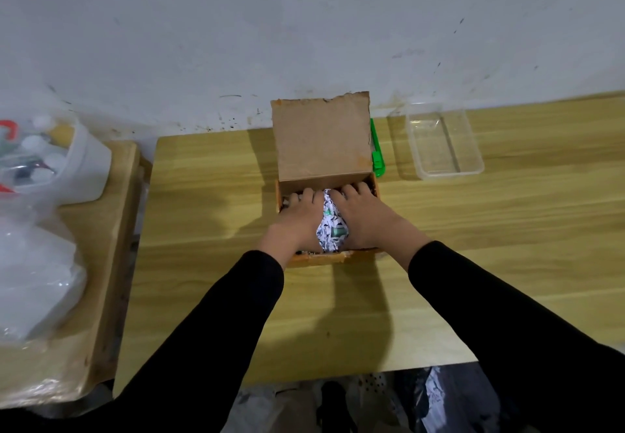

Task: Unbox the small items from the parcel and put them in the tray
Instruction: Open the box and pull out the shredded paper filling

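Note:
A brown cardboard parcel stands open in the middle of the wooden table, its lid raised upright at the back. Both hands are inside it. My left hand and my right hand press from either side on a clump of white shredded paper filling with green and black bits in it. No small items show among the shreds. A clear plastic tray sits to the right of the parcel, with nothing in it.
A green utility knife lies between the parcel and the tray. On a side table to the left stand a white tub of bottles and a clear plastic bag. The wall runs along the table's back edge.

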